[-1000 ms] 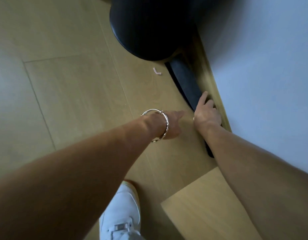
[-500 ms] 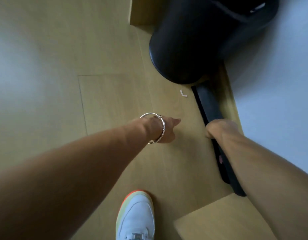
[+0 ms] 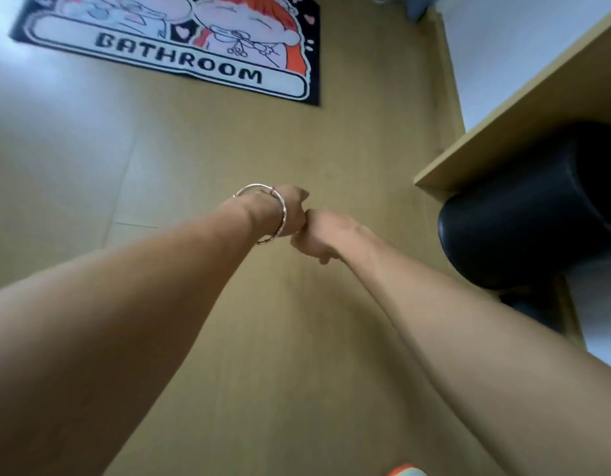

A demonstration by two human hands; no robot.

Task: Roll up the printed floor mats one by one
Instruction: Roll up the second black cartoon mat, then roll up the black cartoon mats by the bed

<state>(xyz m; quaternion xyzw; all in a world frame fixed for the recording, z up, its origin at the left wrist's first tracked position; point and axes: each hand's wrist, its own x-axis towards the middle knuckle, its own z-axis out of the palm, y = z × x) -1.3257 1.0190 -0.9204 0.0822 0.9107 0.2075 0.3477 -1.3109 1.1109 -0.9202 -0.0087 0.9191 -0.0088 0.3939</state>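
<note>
A printed floor mat (image 3: pixel 180 46) lies flat on the wooden floor at the top left. It has a black border, cartoon figures and the word BATHROOM. Both my arms reach forward over the bare floor, well short of it. My left hand (image 3: pixel 292 209), with a silver bangle on the wrist, is curled into a loose fist. My right hand (image 3: pixel 319 237) is also curled, its knuckles touching the left hand. Nothing shows in either hand. A dark shape (image 3: pixel 527 305) low by the wall on the right could be a rolled mat; I cannot tell.
A round black stool (image 3: pixel 524 207) stands at the right under the edge of a light wooden desk (image 3: pixel 503 108). A white wall (image 3: pixel 503 36) runs along the right side. The tip of my orange and white shoe (image 3: pixel 405 470) shows at the bottom.
My right hand has come off the dark rolled mat by the wall and met my left hand. The view has swung up, bringing the BATHROOM mat into sight.
</note>
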